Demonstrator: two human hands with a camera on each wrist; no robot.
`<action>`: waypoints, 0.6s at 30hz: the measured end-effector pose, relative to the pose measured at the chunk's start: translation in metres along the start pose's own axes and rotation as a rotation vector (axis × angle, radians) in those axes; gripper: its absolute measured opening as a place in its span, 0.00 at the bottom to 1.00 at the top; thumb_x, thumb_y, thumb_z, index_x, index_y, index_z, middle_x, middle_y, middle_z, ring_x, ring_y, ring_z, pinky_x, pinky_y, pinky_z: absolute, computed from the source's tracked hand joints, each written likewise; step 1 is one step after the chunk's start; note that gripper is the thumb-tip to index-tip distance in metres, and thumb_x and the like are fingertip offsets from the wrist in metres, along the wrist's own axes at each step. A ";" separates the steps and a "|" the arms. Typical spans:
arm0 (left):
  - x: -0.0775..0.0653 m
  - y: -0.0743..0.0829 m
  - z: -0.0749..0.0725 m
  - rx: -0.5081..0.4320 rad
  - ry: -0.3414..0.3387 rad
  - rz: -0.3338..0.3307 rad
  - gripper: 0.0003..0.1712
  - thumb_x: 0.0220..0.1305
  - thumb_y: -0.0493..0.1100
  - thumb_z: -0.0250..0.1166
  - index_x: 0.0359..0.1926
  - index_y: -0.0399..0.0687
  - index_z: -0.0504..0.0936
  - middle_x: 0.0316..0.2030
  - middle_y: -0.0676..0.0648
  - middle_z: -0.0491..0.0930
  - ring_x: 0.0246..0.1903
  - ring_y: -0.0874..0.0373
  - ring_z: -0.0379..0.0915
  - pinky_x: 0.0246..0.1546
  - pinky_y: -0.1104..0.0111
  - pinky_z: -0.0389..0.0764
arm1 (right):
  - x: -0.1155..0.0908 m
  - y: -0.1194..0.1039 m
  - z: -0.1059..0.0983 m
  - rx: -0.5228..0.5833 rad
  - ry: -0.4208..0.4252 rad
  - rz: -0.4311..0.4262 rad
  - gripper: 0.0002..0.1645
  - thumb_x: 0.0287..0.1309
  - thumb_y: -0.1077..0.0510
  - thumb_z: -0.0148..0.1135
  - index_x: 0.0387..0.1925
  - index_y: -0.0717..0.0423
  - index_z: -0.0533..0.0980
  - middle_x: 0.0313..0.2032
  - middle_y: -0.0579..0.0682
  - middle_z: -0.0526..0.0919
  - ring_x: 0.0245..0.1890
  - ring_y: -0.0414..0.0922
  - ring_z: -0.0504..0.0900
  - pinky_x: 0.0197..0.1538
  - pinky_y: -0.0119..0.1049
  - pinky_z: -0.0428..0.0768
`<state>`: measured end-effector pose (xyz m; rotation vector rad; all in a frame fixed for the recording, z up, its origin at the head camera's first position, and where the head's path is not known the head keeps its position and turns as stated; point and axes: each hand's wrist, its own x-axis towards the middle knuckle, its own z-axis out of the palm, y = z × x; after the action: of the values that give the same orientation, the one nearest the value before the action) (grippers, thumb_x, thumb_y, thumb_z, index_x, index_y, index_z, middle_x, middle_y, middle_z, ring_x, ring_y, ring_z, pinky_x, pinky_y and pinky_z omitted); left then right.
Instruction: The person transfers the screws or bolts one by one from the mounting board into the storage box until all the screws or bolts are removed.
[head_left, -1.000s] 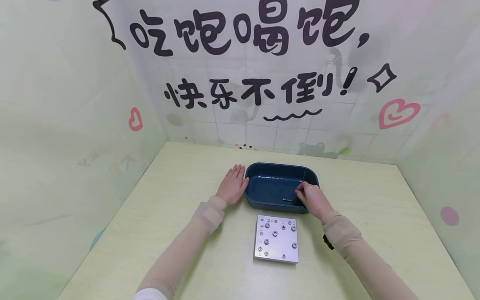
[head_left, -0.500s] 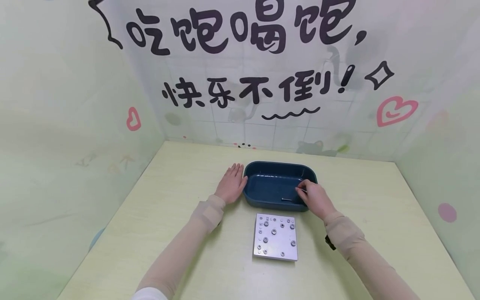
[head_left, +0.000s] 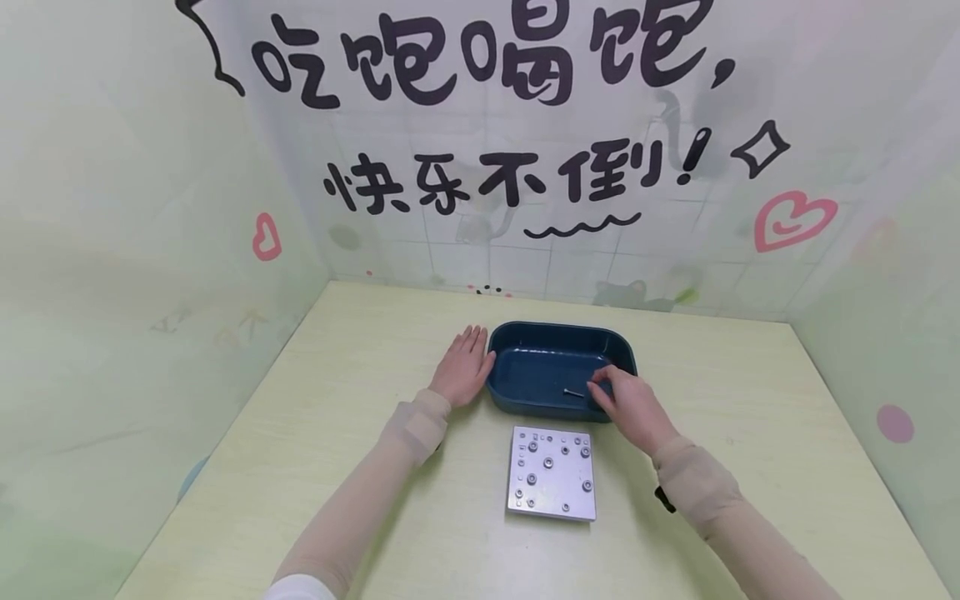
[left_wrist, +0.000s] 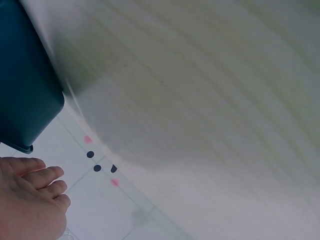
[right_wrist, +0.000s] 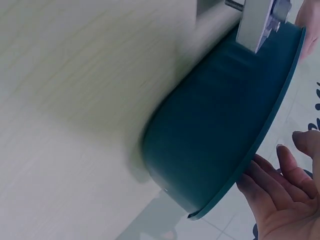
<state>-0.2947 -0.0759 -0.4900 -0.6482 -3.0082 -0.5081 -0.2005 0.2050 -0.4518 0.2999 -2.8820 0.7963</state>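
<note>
My left hand (head_left: 461,371) lies with straight fingers beside the left end of a dark blue oblong tray (head_left: 551,412), its thumb at the rim. In the left wrist view, the fingers (left_wrist: 47,177) are extended below the tray's corner (left_wrist: 30,85). My right hand (head_left: 633,404) reaches over the tray's right end, thumb and index finger apart, with nothing visible between them. A thin metal screw (head_left: 573,392) lies on the tray floor just left of those fingertips. In the right wrist view, the right hand (right_wrist: 285,200) is loosely bent at the rim.
A square metal plate (head_left: 558,487) with several bolts and holes sits in front of the tray on the pale wood-grain table (head_left: 397,333). Its edge, with a protruding threaded bolt (right_wrist: 234,5), shows in the right wrist view. A printed wall (head_left: 450,258) stands behind the table.
A thin metal piece at my right fingertips half a second ago no longer shows. My right thumb and index finger have parted. The screw in the tray has shifted slightly. My left hand stays put.
</note>
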 end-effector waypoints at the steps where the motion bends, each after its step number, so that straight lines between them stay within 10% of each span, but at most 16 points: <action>1: 0.000 0.000 0.000 -0.008 0.002 0.003 0.35 0.79 0.53 0.38 0.74 0.31 0.54 0.74 0.34 0.54 0.76 0.43 0.44 0.78 0.56 0.46 | -0.002 -0.001 0.000 0.001 -0.002 0.003 0.15 0.67 0.57 0.60 0.47 0.66 0.77 0.44 0.62 0.85 0.40 0.52 0.84 0.47 0.49 0.85; 18: 0.002 -0.001 0.003 0.001 0.003 -0.005 0.35 0.79 0.52 0.38 0.75 0.32 0.53 0.75 0.35 0.54 0.77 0.44 0.43 0.78 0.56 0.45 | -0.030 -0.016 0.008 -0.010 0.082 -0.148 0.13 0.65 0.59 0.63 0.46 0.64 0.79 0.46 0.59 0.85 0.43 0.53 0.86 0.46 0.45 0.86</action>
<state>-0.2968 -0.0754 -0.4930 -0.6393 -3.0075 -0.5069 -0.1681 0.1918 -0.4563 0.4618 -2.7487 0.7501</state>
